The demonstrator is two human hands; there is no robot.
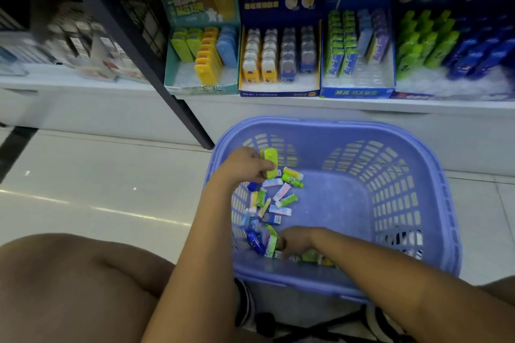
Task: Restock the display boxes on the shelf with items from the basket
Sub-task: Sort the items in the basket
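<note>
A purple plastic basket (390, 147) sits on the floor below the shelf, with several small erasers (281, 195) heaped in its left part. My left hand (245, 166) grips a lime-green eraser (271, 163) just above the heap. My right hand (295, 241) reaches down into the near left corner, fingers curled among green and blue items; what it holds is hidden. On the shelf stand a teal display box (202, 36), a blue and yellow box (280, 42), a green and blue box (358, 44) and a dark blue box (457, 44).
A black shelf post (145, 64) slants down to the floor left of the basket. My bare knee (69, 281) fills the lower left. White glossy floor tiles (97, 181) spread left of the basket. More blurred stock sits on the left shelf (69, 36).
</note>
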